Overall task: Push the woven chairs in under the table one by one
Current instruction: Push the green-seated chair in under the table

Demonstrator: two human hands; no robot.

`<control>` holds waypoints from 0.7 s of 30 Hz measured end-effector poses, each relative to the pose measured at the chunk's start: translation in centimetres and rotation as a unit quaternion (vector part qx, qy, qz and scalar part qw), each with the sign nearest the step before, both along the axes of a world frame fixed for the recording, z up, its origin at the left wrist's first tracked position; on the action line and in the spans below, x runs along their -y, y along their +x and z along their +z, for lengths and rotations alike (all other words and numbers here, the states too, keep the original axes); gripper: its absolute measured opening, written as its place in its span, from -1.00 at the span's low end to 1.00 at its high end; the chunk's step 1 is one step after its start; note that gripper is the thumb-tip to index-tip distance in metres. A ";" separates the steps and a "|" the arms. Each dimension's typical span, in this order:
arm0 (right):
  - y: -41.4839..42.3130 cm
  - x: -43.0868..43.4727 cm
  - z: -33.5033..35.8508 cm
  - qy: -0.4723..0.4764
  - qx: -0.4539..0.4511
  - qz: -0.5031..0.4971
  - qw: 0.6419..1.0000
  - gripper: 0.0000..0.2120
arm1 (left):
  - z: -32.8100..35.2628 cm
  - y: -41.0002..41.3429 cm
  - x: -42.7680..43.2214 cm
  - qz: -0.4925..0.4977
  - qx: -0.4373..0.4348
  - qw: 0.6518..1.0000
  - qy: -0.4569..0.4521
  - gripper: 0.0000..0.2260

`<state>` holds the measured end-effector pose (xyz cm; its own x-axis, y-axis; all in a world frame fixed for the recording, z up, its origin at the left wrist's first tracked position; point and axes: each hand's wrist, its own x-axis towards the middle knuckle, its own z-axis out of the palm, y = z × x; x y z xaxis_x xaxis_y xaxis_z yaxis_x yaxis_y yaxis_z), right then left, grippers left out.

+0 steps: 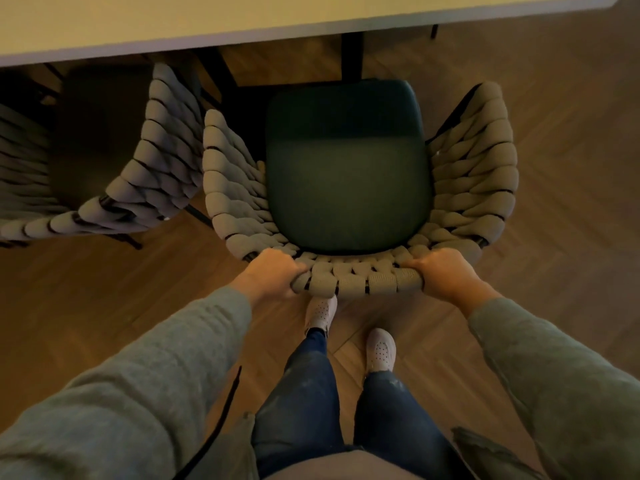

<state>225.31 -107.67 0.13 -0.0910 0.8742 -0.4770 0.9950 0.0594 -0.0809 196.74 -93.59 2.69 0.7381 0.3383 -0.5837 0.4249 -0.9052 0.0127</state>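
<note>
The left grip (pixel 273 277) and right grip (pixel 445 277) are each closed around the top rail of the backrest of the grey woven-strap chair with dark green padded seat (pixel 348 188), fingers curled over the rail, one grip near each end. The chair stands on the brown herringbone wood floor (pixel 561 140), facing the pale tabletop (pixel 242 15), its seat outside the tabletop edge. A second grey woven chair (pixel 149 157) stands just beside it on the left, its front reaching the tabletop edge.
</note>
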 end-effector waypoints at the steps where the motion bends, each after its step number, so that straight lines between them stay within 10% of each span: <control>1: 0.1 -0.3 0.0 0.004 -0.001 -0.005 1.000 -0.62 | 0.4 0.2 -0.6 -0.003 0.006 1.000 0.002 -0.77; 21: -4.8 -11.4 -1.0 -0.009 -0.013 -0.034 0.999 -0.76 | -1.3 -4.3 -12.9 0.028 0.071 0.997 0.025 -0.79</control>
